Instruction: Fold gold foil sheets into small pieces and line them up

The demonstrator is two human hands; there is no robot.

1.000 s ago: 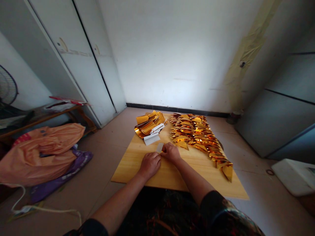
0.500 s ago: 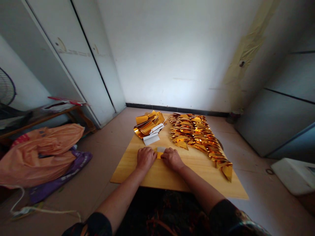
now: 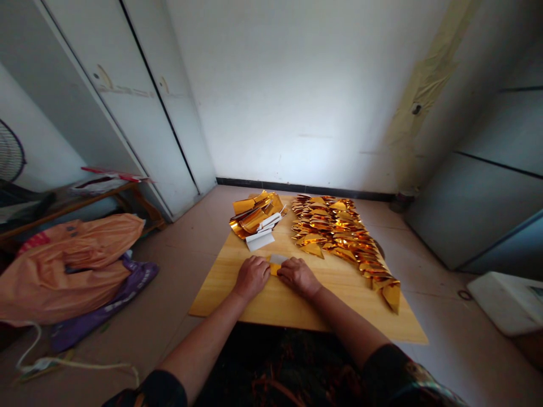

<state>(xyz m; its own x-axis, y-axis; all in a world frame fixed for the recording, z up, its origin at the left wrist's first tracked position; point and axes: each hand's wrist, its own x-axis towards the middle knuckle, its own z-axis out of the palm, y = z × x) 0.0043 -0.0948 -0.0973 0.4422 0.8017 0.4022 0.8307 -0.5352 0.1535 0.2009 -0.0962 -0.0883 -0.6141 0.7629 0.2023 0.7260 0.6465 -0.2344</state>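
Between my two hands lies a partly folded sheet of gold foil paper [image 3: 275,268], its white back showing at the far side. My left hand [image 3: 253,276] has its fingers curled on the sheet's left end. At the right end, my right hand [image 3: 298,276] presses with bent fingers. Both rest on a wooden board [image 3: 224,288]. Just beyond my hands is a loose pile of gold foil sheets [image 3: 257,212], with a few white-backed ones [image 3: 260,240] at its near edge. Rows of folded gold foil pieces [image 3: 326,223] cover the board's right side.
An orange plastic bag [image 3: 76,265] and a purple bag [image 3: 104,308] lie on the floor at left, near a wooden bench [image 3: 127,192]. A white cord [image 3: 80,363] trails below. A white box [image 3: 509,302] stands at right; a wall [image 3: 297,113] rises behind the board.
My left hand has moved left, away from my right, and the gold strip now shows between them. Over the last half second the hands have barely shifted.
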